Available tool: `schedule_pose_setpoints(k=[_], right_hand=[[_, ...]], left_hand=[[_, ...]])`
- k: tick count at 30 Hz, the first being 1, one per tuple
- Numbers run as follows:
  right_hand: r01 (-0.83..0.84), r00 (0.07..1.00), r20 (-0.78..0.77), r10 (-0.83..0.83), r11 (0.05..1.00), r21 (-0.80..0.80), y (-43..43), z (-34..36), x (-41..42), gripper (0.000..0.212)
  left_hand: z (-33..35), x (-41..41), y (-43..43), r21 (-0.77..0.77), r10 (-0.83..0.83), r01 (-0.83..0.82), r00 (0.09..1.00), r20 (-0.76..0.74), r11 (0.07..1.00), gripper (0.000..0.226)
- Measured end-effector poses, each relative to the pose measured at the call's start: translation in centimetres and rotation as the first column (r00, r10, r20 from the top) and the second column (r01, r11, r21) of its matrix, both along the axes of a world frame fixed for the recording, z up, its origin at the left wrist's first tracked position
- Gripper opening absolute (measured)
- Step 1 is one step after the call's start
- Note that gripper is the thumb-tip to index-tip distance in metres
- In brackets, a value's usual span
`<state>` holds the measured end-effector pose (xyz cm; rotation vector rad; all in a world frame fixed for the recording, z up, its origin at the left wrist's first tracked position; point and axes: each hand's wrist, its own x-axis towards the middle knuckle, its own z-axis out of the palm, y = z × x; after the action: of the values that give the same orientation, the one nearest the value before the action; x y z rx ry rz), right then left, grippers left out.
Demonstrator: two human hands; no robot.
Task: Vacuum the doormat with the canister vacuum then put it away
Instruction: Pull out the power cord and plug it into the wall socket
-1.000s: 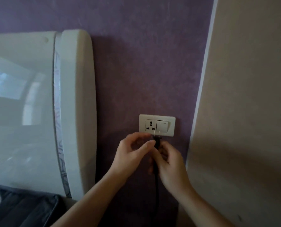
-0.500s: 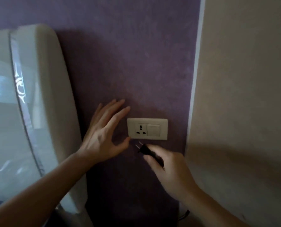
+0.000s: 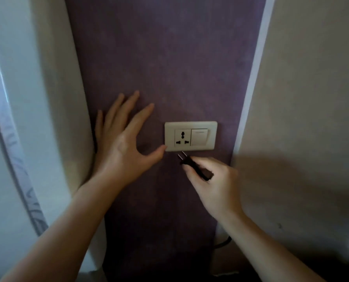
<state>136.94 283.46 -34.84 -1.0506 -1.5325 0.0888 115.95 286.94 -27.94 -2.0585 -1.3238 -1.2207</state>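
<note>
Below one socket point(image 3: 190, 136): one plug point(image 3: 197, 169), seemingly two-pinned.

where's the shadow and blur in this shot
Head view: dim overall; a shadow darkens the beige wall right of the right hand; the white appliance at left looks soft and bowed; plug and socket are fairly sharp.

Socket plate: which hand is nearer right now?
Left. The left hand lies spread beside the socket plate, thumb tip at its lower-left corner. The right hand is below it, fingers pinching the plug.
</note>
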Motion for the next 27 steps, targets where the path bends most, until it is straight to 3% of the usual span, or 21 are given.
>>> schedule_pose_setpoints(k=[4, 10, 15, 23, 27], right_hand=[[0.154, 0.988, 0.005, -0.154, 0.988, -0.027, 0.3, 0.6, -0.2, 0.016], [0.284, 0.959, 0.031, -0.282, 0.956, -0.069, 0.4, 2.0, -1.3, 0.013], [0.383, 0.917, 0.145, -0.372, 0.923, -0.049, 0.6, 2.2, -2.8, 0.013], [0.435, 0.900, 0.039, -0.433, 0.896, -0.092, 1.2, 2.4, -4.3, 0.020], [0.439, 0.897, 0.067, -0.438, 0.899, -0.005, 1.4, 2.2, -4.6, 0.019]], left_hand=[[-0.6, 0.0, 0.0, -0.034, 0.057, -0.061, 0.992, -0.111, 0.998, 0.096], [-0.6, 0.0, 0.2, -0.064, 0.042, -0.050, 0.993, -0.113, 0.997, 0.098], [-0.8, -0.1, 0.1, -0.075, 0.079, -0.091, 0.985, -0.150, 0.993, 0.098], [-0.6, 0.0, 0.0, -0.089, 0.150, -0.171, 0.967, -0.205, 0.981, 0.109], [-0.8, -0.1, 0.1, -0.080, 0.147, -0.165, 0.971, -0.190, 0.983, 0.106]])
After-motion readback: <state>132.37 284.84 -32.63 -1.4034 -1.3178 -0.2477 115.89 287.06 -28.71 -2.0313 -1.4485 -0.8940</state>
